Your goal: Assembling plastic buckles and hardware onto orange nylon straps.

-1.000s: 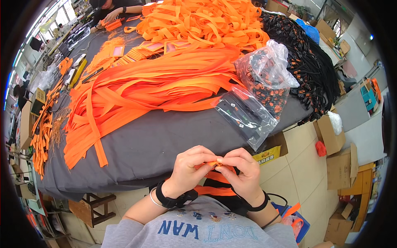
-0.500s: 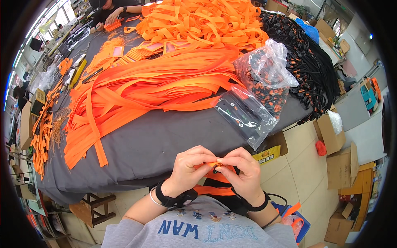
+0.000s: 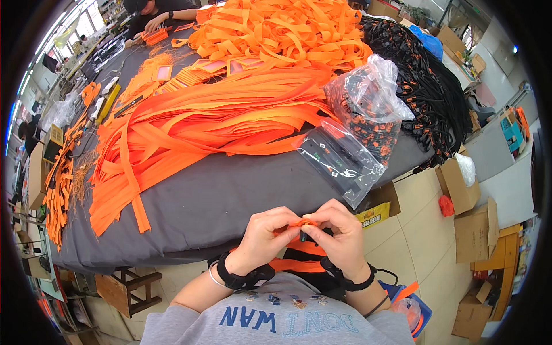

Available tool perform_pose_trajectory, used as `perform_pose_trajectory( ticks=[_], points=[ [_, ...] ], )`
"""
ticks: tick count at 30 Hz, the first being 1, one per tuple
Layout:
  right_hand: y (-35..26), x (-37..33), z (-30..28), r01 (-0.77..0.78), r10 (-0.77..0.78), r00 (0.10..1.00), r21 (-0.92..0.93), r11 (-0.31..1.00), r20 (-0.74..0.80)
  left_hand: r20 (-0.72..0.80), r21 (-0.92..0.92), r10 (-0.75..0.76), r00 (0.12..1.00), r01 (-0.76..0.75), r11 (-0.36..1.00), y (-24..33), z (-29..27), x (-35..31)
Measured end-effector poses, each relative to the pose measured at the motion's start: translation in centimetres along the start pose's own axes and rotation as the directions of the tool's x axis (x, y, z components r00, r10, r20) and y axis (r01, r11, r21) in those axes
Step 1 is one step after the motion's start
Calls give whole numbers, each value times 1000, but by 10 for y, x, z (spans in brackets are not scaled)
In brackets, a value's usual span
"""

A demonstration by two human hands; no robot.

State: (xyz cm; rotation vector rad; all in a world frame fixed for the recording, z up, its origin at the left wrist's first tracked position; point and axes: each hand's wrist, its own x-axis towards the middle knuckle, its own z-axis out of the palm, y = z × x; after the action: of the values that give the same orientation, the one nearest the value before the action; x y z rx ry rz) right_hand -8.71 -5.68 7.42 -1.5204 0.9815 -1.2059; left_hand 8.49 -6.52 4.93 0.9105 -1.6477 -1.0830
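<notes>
Orange strap point(image 3: 302, 222) between the fingertips of left hand point(image 3: 263, 234) and right hand point(image 3: 341, 237)

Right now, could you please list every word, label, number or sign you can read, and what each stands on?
I won't copy out wording, but lettering shows here:
Grey shirt: large blue letters across the front, legible, upside down in this view.
Yellow printed panel below the table edge: dark characters, small and partly unclear.
Clear flat bag with dark contents: small pale and green print, too small to read reliably.
</notes>
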Motion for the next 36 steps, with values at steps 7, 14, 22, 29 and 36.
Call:
perform_pose_trajectory(
  ticks=[7, 14, 22, 29, 36],
  points=[
    [8, 0, 1, -186, 186, 982, 173, 967, 18, 77, -150, -220, 972, 230, 962, -8, 2, -2],
    [23, 2, -10, -315, 319, 947, 332, 889, 43, 206, -447, -383, 900, 435, 782, 0, 4, 3],
    [22, 3, 1, -230, 275, 959, 372, 899, -72, 315, -418, -416, 853, 518, 746, -4, -1, 10],
    [-9, 11, -134, 266, 162, 639, 413, 871, -752, 503, -161, -431, 749, 571, 805, -15, -6, -7],
    [-5, -41, -178, 316, 39, 579, 268, 910, -814, 469, -83, -454, 757, 550, 831, -4, -6, -9]
  ],
)
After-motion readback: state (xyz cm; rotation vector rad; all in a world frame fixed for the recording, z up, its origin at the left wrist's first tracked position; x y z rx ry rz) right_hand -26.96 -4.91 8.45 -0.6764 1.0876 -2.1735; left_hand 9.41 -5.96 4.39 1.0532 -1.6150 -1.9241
